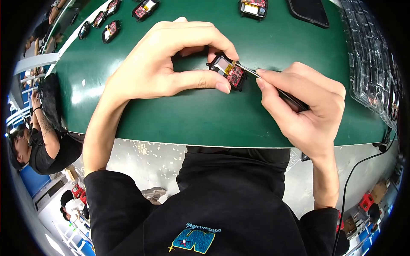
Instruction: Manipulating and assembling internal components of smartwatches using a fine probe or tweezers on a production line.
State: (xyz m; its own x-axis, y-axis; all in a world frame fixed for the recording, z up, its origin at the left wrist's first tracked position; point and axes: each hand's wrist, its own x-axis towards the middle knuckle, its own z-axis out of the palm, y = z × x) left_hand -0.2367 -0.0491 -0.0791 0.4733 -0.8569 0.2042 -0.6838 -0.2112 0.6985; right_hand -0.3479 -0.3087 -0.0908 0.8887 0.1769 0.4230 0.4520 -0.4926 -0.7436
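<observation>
The left hand (164,64) is pinching a small black-cased module with a red circuit board (227,71) while the right hand (305,106), at four o'clock, is gripping thin metal tweezers (273,87) and working their tip into it, probably seating a part, which calls for steadiness.

A green-topped workbench (179,123) stands over a pale speckled floor (145,164), brightly lit.

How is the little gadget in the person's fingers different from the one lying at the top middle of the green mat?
The held module is pinched by the left hand and probed by tweezers in the right hand; the far module lies untouched. The held one sits tilted, the far one squarer. Both are small black cases showing red circuit boards.
</observation>
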